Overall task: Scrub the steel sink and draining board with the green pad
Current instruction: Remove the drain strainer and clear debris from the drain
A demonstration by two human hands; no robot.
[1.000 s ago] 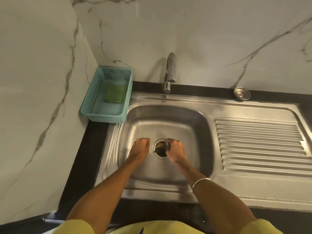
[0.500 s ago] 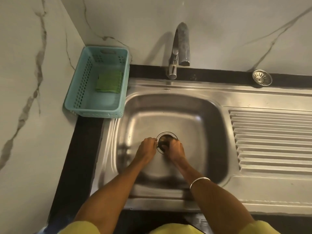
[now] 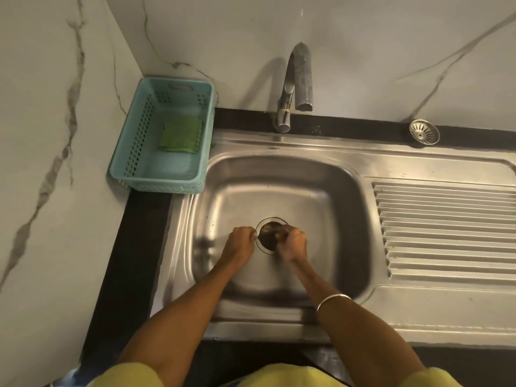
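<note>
— What's in front of you?

— The steel sink (image 3: pixel 335 191), its ribbed draining board (image 3: pixel 446 230) to my right. A teal basket (image 3: pixel 134 152) sits at the back left corner.

— And the green pad (image 3: pixel 181 134)?

— Flat in that basket, untouched.

— Your hands?

— Both curled at the drain (image 3: pixel 268 231): left hand (image 3: pixel 239 245) and right hand (image 3: pixel 292 244) pinching its rim, I think; it's blurred.

— Any writing?

— None I can read.
</note>
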